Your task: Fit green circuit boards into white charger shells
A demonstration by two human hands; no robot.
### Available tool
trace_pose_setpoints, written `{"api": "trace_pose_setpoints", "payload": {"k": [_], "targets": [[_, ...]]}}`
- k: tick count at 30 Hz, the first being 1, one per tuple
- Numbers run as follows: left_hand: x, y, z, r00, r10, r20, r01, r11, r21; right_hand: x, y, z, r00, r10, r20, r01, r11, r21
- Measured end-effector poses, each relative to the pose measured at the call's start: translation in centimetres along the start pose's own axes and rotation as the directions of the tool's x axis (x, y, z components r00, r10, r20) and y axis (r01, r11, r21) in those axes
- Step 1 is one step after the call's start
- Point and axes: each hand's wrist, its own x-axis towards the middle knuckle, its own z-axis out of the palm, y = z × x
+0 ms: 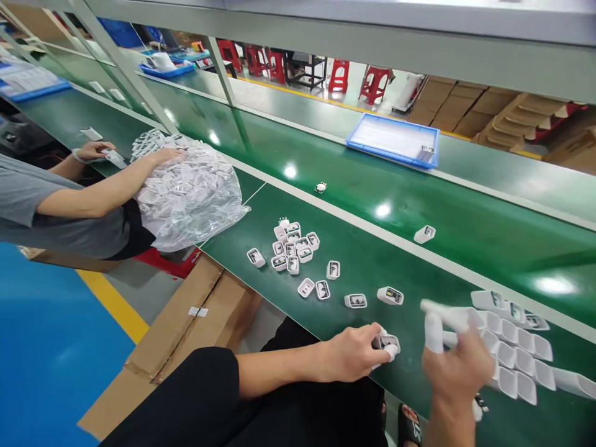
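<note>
My left hand (356,352) is closed around a white plastic charger housing (389,343), gripped at the table's front edge with dark parts showing in its open end. White covers sit on its fingertips. My right hand (459,360) is smeared by motion, its fingers also in white covers; whether it holds anything is unclear. It hovers beside rows of empty white housings (516,347). Behind its wrist a small component (479,406) is partly hidden. Filled housings stand nearby, one (390,295) and another (356,301), with a cluster (293,248) farther left.
A co-worker's arm (102,192) reaches over a clear plastic bag (195,192) full of white parts at left. On the green belt (261,155) lie a small component (321,187) and a housing (424,234). A blue tray (392,158) stands beyond. Cardboard boxes (186,323) sit below.
</note>
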Motion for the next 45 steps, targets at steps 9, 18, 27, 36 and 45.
{"api": "trace_pose_setpoints", "payload": {"k": [9,18,27,36,45], "targets": [[0.6,0.0,0.7,0.999,0.006,0.031,-0.007,1.000,0.015,23.6,-6.2,28.4,0.561,-0.353,0.749,0.490,0.871,0.043],[1.7,-0.6,1.4,0.965,0.167,0.203,-0.217,0.943,0.251,25.6,-9.1,42.7,0.431,-0.348,0.833,0.473,0.873,0.120],[-1.9,-1.8,-7.5,0.958,-0.006,-0.285,-0.035,0.990,-0.137,26.6,-3.8,36.3,0.628,-0.150,0.763,0.139,0.987,0.080],[9.8,-20.7,-20.7,0.768,-0.582,-0.267,0.402,0.763,-0.506,22.8,2.9,11.5,0.894,0.151,0.422,-0.355,0.813,0.461],[17.4,-30.8,-16.6,0.604,-0.738,-0.302,0.690,0.673,-0.266,-1.8,1.1,-2.5,0.792,0.569,0.222,-0.609,0.703,0.368]]}}
